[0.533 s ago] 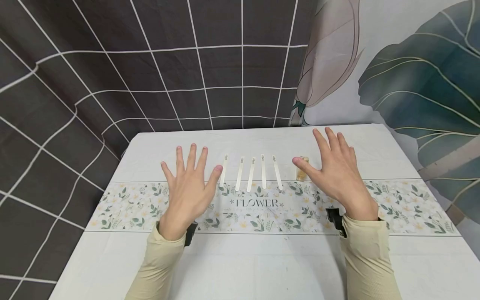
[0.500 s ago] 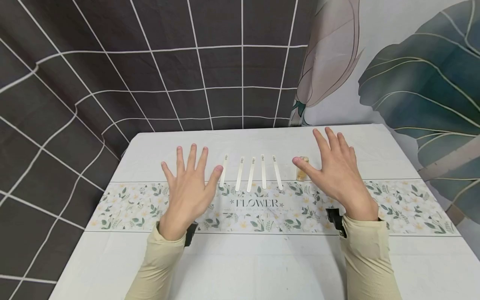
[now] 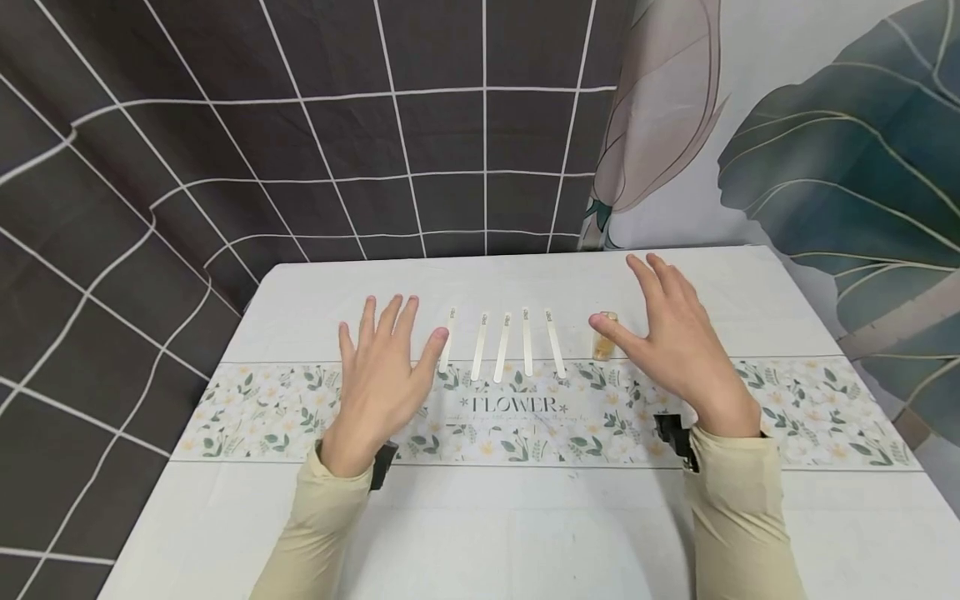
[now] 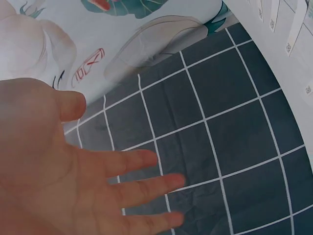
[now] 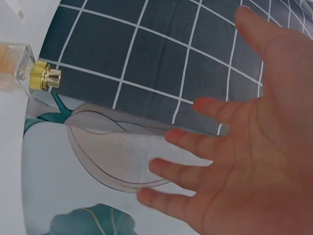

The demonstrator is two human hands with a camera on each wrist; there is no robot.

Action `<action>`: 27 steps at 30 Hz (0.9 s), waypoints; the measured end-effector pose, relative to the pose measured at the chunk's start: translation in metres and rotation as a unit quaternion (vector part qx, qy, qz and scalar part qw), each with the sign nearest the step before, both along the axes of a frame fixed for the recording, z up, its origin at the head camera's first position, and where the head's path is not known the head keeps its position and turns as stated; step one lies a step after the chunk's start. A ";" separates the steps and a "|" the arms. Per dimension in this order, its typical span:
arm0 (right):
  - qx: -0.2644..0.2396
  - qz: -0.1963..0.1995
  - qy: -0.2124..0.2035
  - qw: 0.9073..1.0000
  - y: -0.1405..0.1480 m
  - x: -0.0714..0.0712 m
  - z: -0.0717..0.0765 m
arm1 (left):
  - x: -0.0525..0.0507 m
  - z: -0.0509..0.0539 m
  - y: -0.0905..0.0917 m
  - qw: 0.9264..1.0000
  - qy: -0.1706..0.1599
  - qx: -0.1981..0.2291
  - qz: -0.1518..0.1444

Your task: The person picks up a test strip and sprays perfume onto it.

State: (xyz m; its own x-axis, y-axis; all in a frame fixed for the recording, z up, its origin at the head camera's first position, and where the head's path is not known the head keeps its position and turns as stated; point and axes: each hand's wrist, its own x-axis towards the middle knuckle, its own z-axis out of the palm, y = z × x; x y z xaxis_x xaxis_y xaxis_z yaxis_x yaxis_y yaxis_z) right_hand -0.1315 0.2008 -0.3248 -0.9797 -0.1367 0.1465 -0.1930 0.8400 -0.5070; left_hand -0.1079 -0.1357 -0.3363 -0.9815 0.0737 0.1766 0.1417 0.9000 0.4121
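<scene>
My left hand (image 3: pixel 384 390) hovers over the table with its fingers extended and holds nothing. Its thumb overlaps the leftmost of several narrow white paper strips (image 3: pixel 527 343), which lie side by side in a row with small print at their far ends. The open palm of the left hand (image 4: pixel 73 171) fills the lower left of the left wrist view. My right hand (image 3: pixel 686 350), also holding nothing, is above the right side, its thumb partly covering a perfume bottle (image 3: pixel 603 346). In the right wrist view the glass bottle (image 5: pixel 14 68) shows amber contents and a gold-coloured neck, apart from the fingers.
A white tablecloth (image 3: pixel 480 517) with a floral band (image 3: pixel 525 446) reading FLOWER covers the table. Behind and to the left hangs a dark curtain (image 3: pixel 442 137) with white grid lines. A pale leaf-patterned cloth (image 3: pixel 750 75) hangs at the right.
The fingers of both hands have drawn closer together, and each hand has turned slightly. The strips and the bottle lie where they were.
</scene>
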 end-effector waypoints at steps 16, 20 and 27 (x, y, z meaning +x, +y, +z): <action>-0.023 0.023 -0.097 0.995 0.007 -0.017 -0.023 | -0.029 -0.038 -0.005 1.000 -0.006 0.023 0.004; -0.019 0.027 -0.126 0.991 0.008 -0.021 -0.027 | -0.037 -0.049 -0.005 0.999 -0.039 0.004 0.008; -0.016 0.039 -0.153 0.987 0.009 -0.028 -0.035 | -0.044 -0.059 -0.003 0.996 -0.087 -0.025 0.021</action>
